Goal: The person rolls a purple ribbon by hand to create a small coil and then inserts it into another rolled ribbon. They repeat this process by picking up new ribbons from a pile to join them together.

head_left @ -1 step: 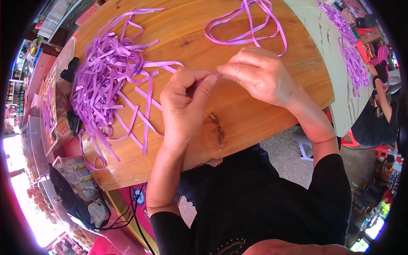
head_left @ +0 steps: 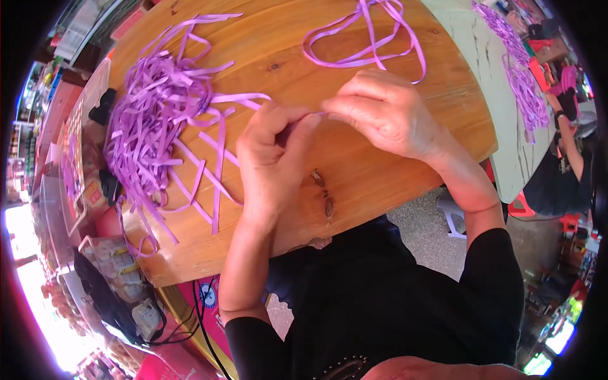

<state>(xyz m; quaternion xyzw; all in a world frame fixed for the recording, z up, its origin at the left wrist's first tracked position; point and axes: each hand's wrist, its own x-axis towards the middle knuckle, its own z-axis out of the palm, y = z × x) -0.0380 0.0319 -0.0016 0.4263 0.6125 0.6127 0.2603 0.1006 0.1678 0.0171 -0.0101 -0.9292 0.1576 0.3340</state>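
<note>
Both my hands are raised over the wooden table, fingertips almost meeting. Between them stretches a short bit of purple ribbon (head_left: 322,114). My left hand (head_left: 273,158) is closed, pinching one side of it between thumb and forefinger. On its other side my right hand (head_left: 387,114) pinches it too, fingers bunched together. A tangled heap of purple ribbons (head_left: 155,117) lies left of my left hand. Several strands reach toward that hand, and whether any joins the held piece is hidden. Beyond my right hand, a long ribbon (head_left: 345,63) lies in loose loops.
The wooden table (head_left: 392,180) curves around in front of me. At the right, a pale table (head_left: 510,168) bears more purple ribbons (head_left: 529,101); a co-worker's arm (head_left: 572,149) shows beside it. A stool (head_left: 453,218) stands below. Black cables (head_left: 199,316) hang at the lower left.
The fingertips have drawn very slightly apart, with a little more ribbon showing between them. Both hands keep their pinch.
</note>
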